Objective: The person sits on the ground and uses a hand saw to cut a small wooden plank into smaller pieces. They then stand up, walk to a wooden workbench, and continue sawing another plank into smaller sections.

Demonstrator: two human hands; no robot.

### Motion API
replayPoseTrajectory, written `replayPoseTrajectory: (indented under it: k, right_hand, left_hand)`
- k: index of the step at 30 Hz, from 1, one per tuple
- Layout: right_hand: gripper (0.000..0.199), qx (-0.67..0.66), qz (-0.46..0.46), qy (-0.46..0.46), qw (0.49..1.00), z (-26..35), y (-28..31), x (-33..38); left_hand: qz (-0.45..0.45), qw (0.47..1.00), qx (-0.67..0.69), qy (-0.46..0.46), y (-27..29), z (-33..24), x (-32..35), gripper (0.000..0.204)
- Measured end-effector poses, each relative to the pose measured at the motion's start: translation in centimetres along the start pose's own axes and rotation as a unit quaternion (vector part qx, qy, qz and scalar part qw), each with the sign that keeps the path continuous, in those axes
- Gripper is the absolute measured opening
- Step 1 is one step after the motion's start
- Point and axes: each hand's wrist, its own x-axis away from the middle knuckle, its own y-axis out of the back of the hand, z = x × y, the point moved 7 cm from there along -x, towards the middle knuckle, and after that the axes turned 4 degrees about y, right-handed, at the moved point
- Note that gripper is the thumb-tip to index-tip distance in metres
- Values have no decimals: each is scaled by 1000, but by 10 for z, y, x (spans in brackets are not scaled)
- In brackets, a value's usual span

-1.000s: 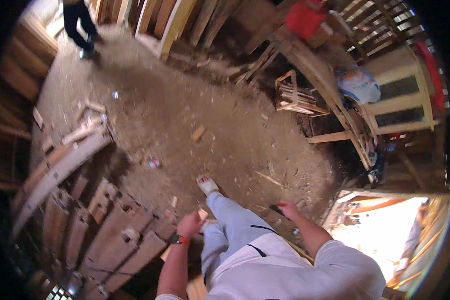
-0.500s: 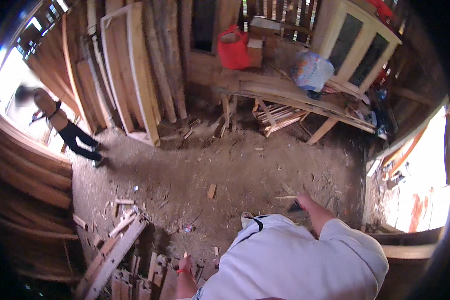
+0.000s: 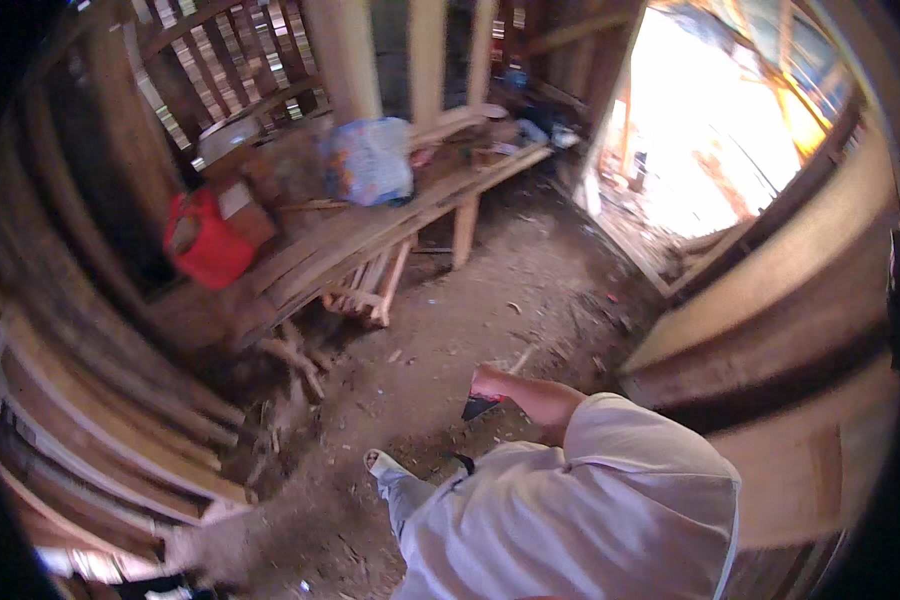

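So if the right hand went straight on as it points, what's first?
The right hand would likely cross open space over the dirt floor, then perhaps meet the left end of the wooden bench; depth is unclear in this fisheye view.

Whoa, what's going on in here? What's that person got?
A person in a pale shirt is in a wooden shed with a dirt floor. Their right hand holds a small dark thing, but it's too unclear to say what it is. The left hand is out of view. Ahead, a red bag and a white-and-blue plastic bag sit on a long wooden bench. A bright opening is to the right.
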Motion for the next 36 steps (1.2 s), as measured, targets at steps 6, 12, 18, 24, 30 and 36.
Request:
replayPoseTrajectory:
  k: [6, 12, 18, 24, 30, 36]
  right_hand:
    - [21, -118, 85, -445, 883, 25, -52, 142]
    - [37, -288, -128, -794, 521, 196, 28, 221]
    - [35, -261, -113, -809, 515, 278, -33, 218]
    - [33, -358, -151, -837, 385, 240, -17, 157]
    - [21, -326, -256, -742, 526, 99, 22, 101]
    - [22, -427, -428, -673, 426, 56, 115, 51]
  left_hand:
    - [25, 992, -105, -71, 183, -64, -159, 55]
    - [-26, 970, -169, -171, 347, -209, -346, 54]
    - [73, 972, -116, -190, 276, -400, -341, 59]
    - [175, 901, -258, -300, 186, -480, -291, 61]
    - [171, 848, -298, -403, 153, -583, -267, 62]
    - [84, 701, -446, -550, 155, -651, -232, 46]
